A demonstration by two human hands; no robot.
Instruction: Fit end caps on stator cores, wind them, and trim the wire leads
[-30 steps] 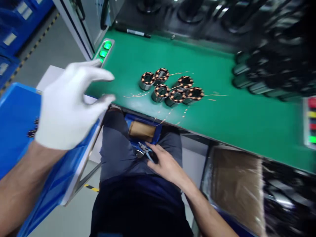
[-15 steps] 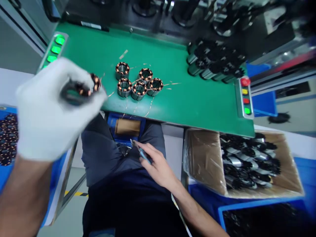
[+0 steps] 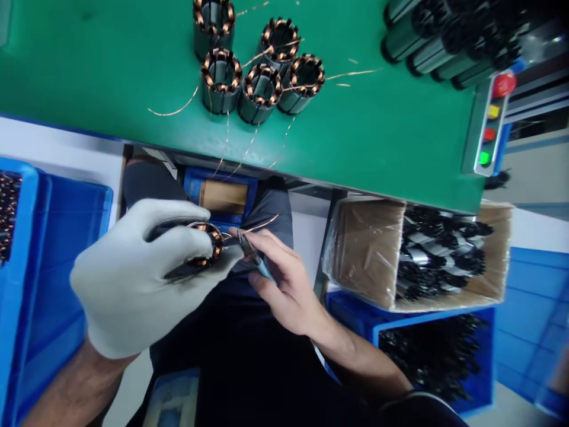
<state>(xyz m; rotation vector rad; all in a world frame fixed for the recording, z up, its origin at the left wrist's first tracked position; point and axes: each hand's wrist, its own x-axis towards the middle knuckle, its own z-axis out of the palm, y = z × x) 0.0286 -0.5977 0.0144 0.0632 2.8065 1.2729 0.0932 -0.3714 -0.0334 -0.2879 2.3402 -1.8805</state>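
Note:
My left hand (image 3: 151,273), in a white glove, is closed around a copper-wound motor stator (image 3: 213,242) above my lap; the glove hides much of it. A loose copper wire (image 3: 262,224) sticks out to the right from near the stator. My bare right hand (image 3: 287,284) grips a pair of small cutting pliers (image 3: 258,261) with blue handles. The pliers' jaws are at the wire beside the left fingertips; whether they touch it I cannot tell. Several more wound stators (image 3: 260,92) stand upright on the green bench (image 3: 355,148), with thin wire ends trailing from them.
Dark cylindrical motor parts (image 3: 427,41) stand at the bench's back right, near a button panel (image 3: 489,127). Below right are a cardboard box (image 3: 364,255) of metal parts and a blue crate (image 3: 489,367) of black parts. Blue bins (image 3: 66,201) flank my left side.
My left hand has brought the stator down and right, over my lap, to the pliers. The right hand stays near the same place. The view has tilted down, closer to the bench edge.

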